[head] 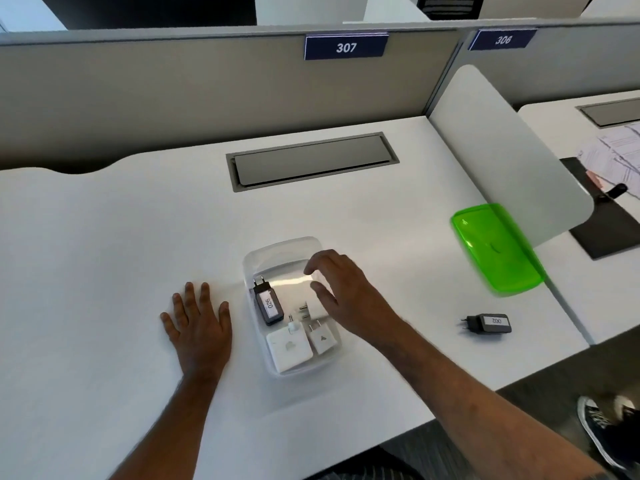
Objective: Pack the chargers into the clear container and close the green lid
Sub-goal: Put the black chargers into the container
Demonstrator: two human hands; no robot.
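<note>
The clear container [277, 252] sits on the white desk in the middle of the view. Inside it lie a black charger labelled 026 [267, 304], a large white square charger [289, 347], a small white charger [322, 338], and another white charger partly hidden under my right hand. My right hand [341, 292] hovers over the container's right side with fingers spread and holds nothing. My left hand [198, 322] rests flat on the desk just left of the container. A second black charger [488, 323] lies on the desk at the right. The green lid [497, 251] lies farther right.
A grey cable hatch [311, 162] is set into the desk behind the container. A white divider panel [509, 150] stands at the right, the lid against it. Beyond it, a neighbouring desk holds papers [616, 150] and a black mat [602, 223]. The desk's front edge runs below my right forearm.
</note>
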